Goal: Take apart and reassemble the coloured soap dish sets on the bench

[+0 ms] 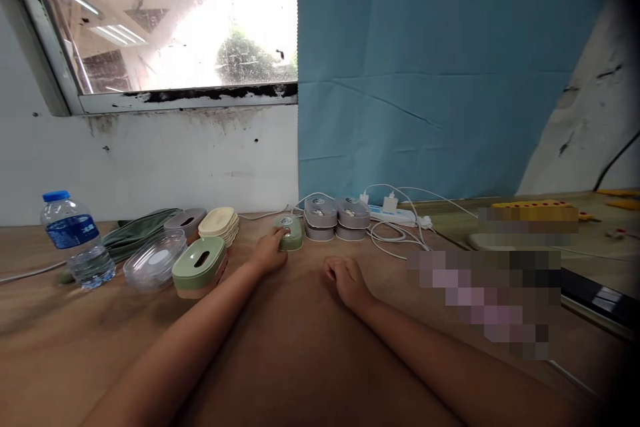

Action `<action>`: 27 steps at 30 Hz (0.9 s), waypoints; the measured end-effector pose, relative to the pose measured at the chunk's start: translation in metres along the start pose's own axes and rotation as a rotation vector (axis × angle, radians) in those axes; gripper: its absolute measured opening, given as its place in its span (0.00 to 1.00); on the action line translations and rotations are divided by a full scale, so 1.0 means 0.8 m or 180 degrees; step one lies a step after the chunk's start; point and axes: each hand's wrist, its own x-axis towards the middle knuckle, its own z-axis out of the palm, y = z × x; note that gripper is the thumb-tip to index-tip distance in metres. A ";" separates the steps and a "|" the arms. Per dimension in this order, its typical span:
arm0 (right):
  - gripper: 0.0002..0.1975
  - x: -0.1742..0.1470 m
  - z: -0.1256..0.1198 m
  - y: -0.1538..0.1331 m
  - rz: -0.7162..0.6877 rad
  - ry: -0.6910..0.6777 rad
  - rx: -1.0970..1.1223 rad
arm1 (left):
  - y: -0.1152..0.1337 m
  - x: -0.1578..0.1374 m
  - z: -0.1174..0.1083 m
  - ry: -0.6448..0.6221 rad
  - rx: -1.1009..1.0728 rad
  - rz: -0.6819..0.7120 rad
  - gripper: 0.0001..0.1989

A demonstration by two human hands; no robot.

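Observation:
At the back middle of the table, my left hand (270, 251) grips the left side of a small green lidded box (295, 235), its fingers over the top. The box has a round label on its lid. My right hand (349, 280) rests on the table a little nearer, fingers curled in, with nothing visible in them. Right of the green box stand two grey lidded boxes, the left grey box (321, 215) and the right grey box (353, 216), side by side. Left of my left forearm sits a green box with a slotted lid (199, 265).
Left on the table are a stack of cream lids (219, 223), a grey slotted box (186, 221), a clear plastic container (156, 259), dark green cloth (133, 238) and a water bottle (80, 243). A power strip (395, 215) with white cables lies back right, beyond it a yellow object (535, 213).

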 end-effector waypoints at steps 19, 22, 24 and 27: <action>0.15 0.003 0.002 -0.003 0.0232 0.0283 0.0285 | 0.061 -0.160 -0.048 0.0418 -0.1175 -0.0258 0.23; 0.15 0.003 0.005 -0.002 0.0221 0.0189 0.0259 | 0.061 -0.159 -0.053 0.0512 -0.1490 -0.0393 0.22; 0.16 0.003 0.007 -0.002 0.0187 0.0098 0.0244 | 0.059 -0.159 -0.055 0.0565 -0.1677 -0.0497 0.21; 0.16 0.002 0.008 -0.002 0.0104 -0.0060 0.0225 | 0.056 -0.158 -0.059 0.0560 -0.1923 -0.0548 0.21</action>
